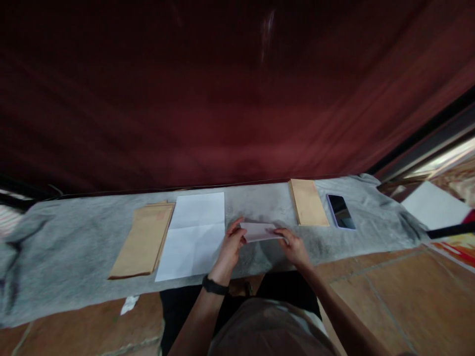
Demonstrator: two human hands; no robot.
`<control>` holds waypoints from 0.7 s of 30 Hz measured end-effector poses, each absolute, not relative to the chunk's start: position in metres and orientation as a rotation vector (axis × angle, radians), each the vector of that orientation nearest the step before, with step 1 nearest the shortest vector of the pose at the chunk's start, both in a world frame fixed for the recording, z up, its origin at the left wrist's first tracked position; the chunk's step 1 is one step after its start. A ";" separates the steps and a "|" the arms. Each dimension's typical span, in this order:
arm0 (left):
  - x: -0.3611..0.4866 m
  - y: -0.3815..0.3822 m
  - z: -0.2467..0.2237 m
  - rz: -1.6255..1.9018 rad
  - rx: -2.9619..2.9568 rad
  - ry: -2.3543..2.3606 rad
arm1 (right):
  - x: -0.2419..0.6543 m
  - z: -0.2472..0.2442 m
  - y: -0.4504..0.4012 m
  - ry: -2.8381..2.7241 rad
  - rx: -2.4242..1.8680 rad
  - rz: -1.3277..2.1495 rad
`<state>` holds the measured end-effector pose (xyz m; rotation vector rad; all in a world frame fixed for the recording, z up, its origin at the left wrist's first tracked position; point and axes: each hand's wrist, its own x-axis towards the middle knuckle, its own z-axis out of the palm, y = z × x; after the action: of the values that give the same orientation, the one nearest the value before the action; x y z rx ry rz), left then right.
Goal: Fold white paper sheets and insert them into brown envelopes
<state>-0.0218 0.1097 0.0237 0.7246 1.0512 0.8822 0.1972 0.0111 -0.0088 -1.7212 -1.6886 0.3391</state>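
Above the grey cloth (260, 193), between the flat white paper sheets (198, 227) on the left and the brown paper envelopes (309, 202) on the right, the left hand (232, 242) and right hand (294, 245) grasp opposite ends of a folded white paper (260, 231).

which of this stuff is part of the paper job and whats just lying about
Likely in the job:
folded white paper, held by the left hand and right hand
creased white paper
left brown envelopes
right brown envelopes

Apparently just lying about:
smartphone
crumpled white scrap
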 end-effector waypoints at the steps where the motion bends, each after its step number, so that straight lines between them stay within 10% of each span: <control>1: -0.025 0.111 0.028 0.867 0.687 1.018 | 0.201 -0.003 0.015 -1.594 -1.726 0.386; 13: -0.031 0.119 0.000 0.935 1.060 1.320 | 0.217 0.007 0.067 -1.475 -1.576 0.934; 21: -0.025 0.120 -0.011 0.738 1.350 1.361 | 0.207 -0.016 0.072 -1.576 -2.054 0.298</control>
<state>-0.0252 0.1197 -0.0106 1.3498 1.3608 0.7378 0.2070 0.0718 -0.0159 -2.0537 -1.5763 0.2979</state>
